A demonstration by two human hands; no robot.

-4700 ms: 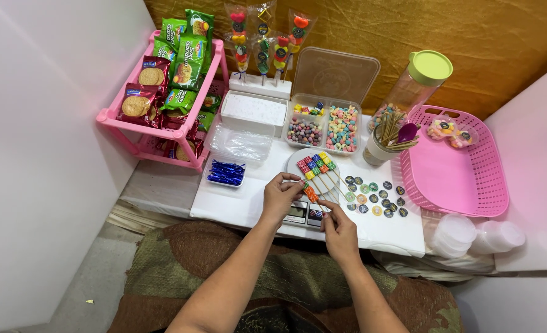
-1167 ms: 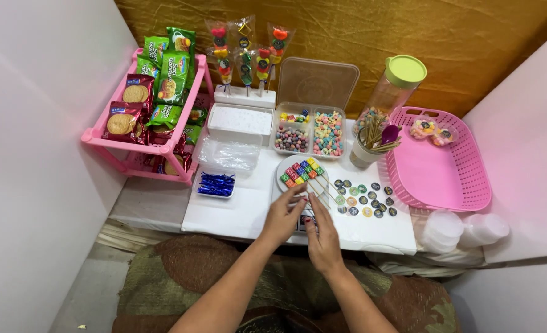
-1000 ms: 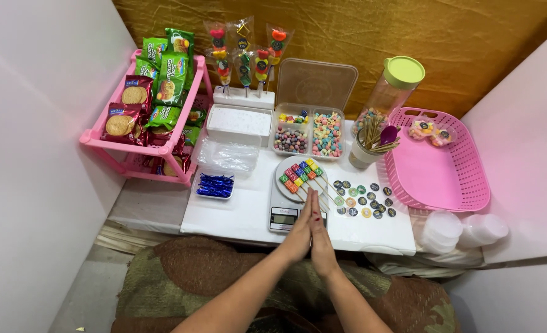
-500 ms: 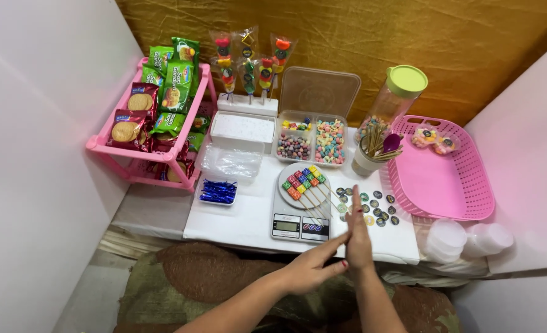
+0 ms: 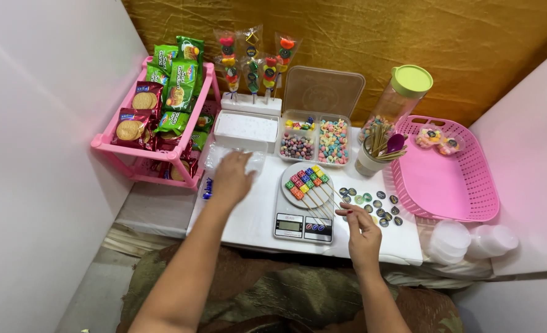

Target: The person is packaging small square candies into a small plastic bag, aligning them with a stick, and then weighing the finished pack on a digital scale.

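Parted since half a second ago: left hand (image 5: pixel 232 177) gone out over the stack of clear plastic bags (image 5: pixel 239 158), right hand (image 5: pixel 363 231) left near the counter's front edge. Left hand spread, palm down, resting on or just above the bags; grip not visible, so cannot tell whether anything is held. Right hand loosely open, fingers curled, holding nothing, hovering just beside the round stickers (image 5: pixel 372 202) scattered on the counter (image 5: pixel 249 216).

Between the hands, five candy skewers (image 5: pixel 307 180) loaded with coloured cubes, lying side by side on the white plate of the kitchen scale (image 5: pixel 303 226). Threaded, by the look of it, but unwrapped and unstickered; wrapping seemingly left to do.

Further out: wrapped skewers (image 5: pixel 253 61) standing upright in a white block, compartment box of sweets (image 5: pixel 316 139), cup of bare sticks (image 5: pixel 378 145), pink basket (image 5: pixel 449 197) with two packed pieces at its far end, pink rack of biscuit packets (image 5: pixel 156 111).
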